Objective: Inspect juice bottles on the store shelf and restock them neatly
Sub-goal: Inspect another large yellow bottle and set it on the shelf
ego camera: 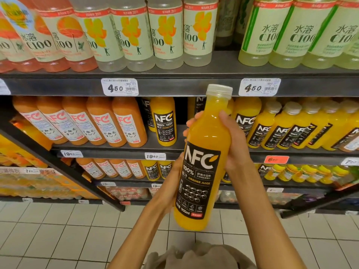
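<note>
Shelves behind — both hands grip "NFC" orange juice bottle (202,162), 900ml.

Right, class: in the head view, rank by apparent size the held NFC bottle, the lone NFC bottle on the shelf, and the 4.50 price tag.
1. Held NFC bottle, though nearness inflates it.
2. Lone NFC bottle.
3. 4.50 price tag.

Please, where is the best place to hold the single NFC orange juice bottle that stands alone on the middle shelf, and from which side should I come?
Probably the upper body above the black label of the standing orange juice bottle, coming straight from the front. It stands upright with dark gaps on both sides, so fingers can wrap around it. The shelf edge above hides its cap, which makes a grip from the top awkward.
</note>
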The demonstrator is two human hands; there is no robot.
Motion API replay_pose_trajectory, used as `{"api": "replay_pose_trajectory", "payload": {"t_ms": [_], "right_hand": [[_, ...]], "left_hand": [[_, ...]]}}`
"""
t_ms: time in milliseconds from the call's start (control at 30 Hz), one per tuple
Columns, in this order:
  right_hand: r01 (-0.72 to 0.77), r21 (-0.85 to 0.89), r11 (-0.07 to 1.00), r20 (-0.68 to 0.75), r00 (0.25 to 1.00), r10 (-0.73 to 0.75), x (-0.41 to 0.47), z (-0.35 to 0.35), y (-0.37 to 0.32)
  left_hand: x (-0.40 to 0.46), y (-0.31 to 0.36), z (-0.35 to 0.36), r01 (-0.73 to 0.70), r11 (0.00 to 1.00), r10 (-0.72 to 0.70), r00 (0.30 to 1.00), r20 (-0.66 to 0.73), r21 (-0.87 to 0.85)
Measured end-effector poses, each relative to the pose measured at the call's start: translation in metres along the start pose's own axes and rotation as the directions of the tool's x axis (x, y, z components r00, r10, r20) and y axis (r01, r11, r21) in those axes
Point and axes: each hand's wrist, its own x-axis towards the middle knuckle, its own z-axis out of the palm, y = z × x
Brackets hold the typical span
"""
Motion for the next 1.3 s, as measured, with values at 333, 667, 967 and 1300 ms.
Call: {"api": "replay_pose_trajectory", "payload": {"t_ms": [333, 667, 967, 1300], "right_hand": [[0.048, -0.468, 0.882, -0.164, 0.977, -0.14, -0.011, 0.017, -0.015], [0.017, -0.181, 0.983, -0.012, 1.0, -0.02, -0.008, 0.012, -0.012], [0.187, -0.579, 0.793, -0.261, 0.88, -0.398, -0.011, 0.035, -0.009], [0.033, -0.284, 0.958, -0.001, 0.999, -0.035, -0.007, 0.001, -0.022]], "left_hand": [[0.006, -0.007, 0.001, -0.096, 0.995, 0.1, 0.987, -0.126, 0.04], [0.005, -0.023, 0.001, 0.114, 0.987, -0.116, 0.993, -0.012, -0.109], [0.018, -0.018, 0.016, -0.22, 0.968, 0.235, 0.962, -0.136, 0.121], [0.021, -0.027, 0.002, -0.013, 0.996, 0.018, 0.999, 0.05, -0.09]]}}
